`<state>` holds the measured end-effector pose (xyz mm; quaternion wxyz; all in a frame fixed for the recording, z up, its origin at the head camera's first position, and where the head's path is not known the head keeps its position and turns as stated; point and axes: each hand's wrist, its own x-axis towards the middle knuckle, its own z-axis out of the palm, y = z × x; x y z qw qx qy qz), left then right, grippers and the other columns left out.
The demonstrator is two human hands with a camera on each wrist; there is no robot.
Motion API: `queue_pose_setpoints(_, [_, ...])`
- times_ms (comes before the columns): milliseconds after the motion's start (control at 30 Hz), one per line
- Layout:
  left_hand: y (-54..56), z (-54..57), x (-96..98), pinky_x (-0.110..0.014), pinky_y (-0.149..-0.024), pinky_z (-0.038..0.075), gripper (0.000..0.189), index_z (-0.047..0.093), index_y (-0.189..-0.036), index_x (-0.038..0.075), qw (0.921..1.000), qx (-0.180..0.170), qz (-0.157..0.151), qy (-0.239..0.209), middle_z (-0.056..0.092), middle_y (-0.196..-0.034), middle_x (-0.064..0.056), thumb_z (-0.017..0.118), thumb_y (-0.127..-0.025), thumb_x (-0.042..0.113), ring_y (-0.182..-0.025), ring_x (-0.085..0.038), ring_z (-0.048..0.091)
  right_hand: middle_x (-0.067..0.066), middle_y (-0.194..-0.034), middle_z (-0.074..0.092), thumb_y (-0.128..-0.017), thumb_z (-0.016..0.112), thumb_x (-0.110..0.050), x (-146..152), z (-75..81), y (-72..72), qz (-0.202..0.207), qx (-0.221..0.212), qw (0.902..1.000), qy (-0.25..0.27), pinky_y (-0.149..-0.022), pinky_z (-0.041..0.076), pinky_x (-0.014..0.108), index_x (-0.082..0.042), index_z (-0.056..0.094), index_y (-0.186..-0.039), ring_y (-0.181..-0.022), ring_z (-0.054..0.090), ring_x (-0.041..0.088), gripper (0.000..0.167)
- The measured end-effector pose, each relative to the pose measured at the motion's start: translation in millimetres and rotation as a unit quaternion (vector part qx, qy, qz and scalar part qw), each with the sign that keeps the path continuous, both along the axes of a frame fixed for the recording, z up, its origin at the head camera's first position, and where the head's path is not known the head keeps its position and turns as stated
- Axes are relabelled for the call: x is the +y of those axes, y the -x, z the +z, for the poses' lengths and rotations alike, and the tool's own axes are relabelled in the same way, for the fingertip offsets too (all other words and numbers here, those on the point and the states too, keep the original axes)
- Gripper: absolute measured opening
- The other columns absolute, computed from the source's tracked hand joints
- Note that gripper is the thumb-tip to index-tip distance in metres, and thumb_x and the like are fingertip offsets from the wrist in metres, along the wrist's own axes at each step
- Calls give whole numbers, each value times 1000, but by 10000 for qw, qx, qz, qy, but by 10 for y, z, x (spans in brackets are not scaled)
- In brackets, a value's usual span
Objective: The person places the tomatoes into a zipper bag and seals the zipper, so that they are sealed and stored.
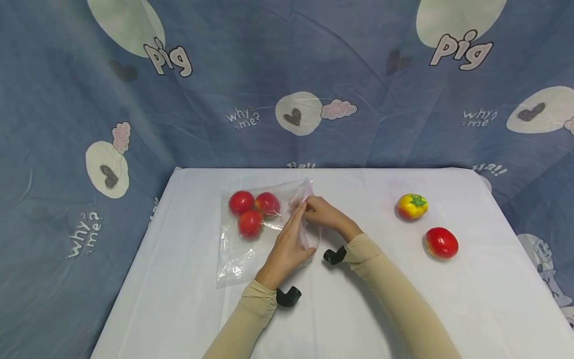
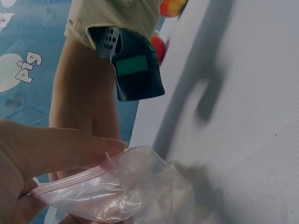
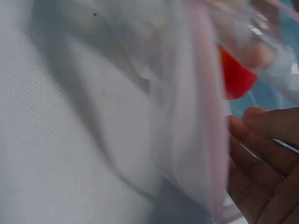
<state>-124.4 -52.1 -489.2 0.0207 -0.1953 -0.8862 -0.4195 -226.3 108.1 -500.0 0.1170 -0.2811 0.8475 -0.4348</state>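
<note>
A clear zip bag (image 1: pixel 242 254) with a pinkish zip edge lies on the table, and three red round fruits (image 1: pixel 250 224) are inside it. My left hand (image 1: pixel 287 252) holds the bag's mouth at its right side, the thumb (image 2: pixel 70 149) lying along the zip edge. At the upper part of that mouth, my right hand (image 1: pixel 327 214) grips the edge with curled fingers. In the right wrist view, the right hand's fingers (image 3: pixel 257 158) are close against the pink strip, partly hidden by blurred plastic.
To the right on the white table (image 1: pixel 358 309) sit a yellow-orange fruit with a green top (image 1: pixel 411 207) and a red fruit (image 1: pixel 441 243). Black wrist cameras (image 1: pixel 289 296) stick out from both cuffs. A blue patterned cloth (image 1: pixel 251 65) hangs behind the table.
</note>
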Motion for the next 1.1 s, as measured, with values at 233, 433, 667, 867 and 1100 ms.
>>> queue_pose_setpoints(233, [-2, -20, -4, -45, -124, 36, 118, 24, -164, 10, 9999, 100, 2, 39, 30, -171, -8, 91, -68, -1, -155, -28, 35, 23, -120, 73, -97, 64, -3, 138, 53, -114, -177, 245, 9994, 156, -100, 59, 48, 5, 69, -118, -114, 71, 40, 22])
queue_pose_setpoints(433, [13, -20, 3, -45, -123, 38, 119, 24, -164, 11, 10000, 35, 18, 44, 31, -170, -7, 92, -68, -1, -154, -28, 36, 19, -126, 73, -98, 67, -4, 341, 55, -224, -768, 228, 9956, 478, -96, 61, 47, 1, 67, -130, -115, 71, 35, 33])
queue_pose_setpoints(667, [23, -31, 13, -45, -123, 38, 119, 24, -165, 15, 9999, -97, 85, -9, 32, -170, -6, 91, -68, -2, -153, -28, 38, 19, -128, 72, -96, 71, -5, 620, 48, -331, -1230, 647, 9894, 421, -95, 61, 50, 1, 66, -132, -113, 72, 36, 37])
queue_pose_setpoints(867, [20, -27, 20, -46, -122, 39, 119, 24, -165, 14, 9998, -172, 109, -46, 32, -170, -6, 91, -68, -2, -153, -28, 38, 19, -126, 73, -93, 75, -8, 884, 57, -407, -1513, 934, 9840, 143, -99, 58, 53, 2, 67, -130, -116, 70, 36, 39])
queue_pose_setpoints(1100, [7, -27, 28, -45, -121, 40, 118, 24, -165, 14, 9997, -218, 122, -81, 31, -170, -7, 90, -68, -4, -155, -29, 36, 19, -129, 72, -92, 77, -15, 1240, 80, -517, -2069, 1054, 9721, -341, -101, 55, 57, -2, 68, -131, -117, 68, 41, 42])
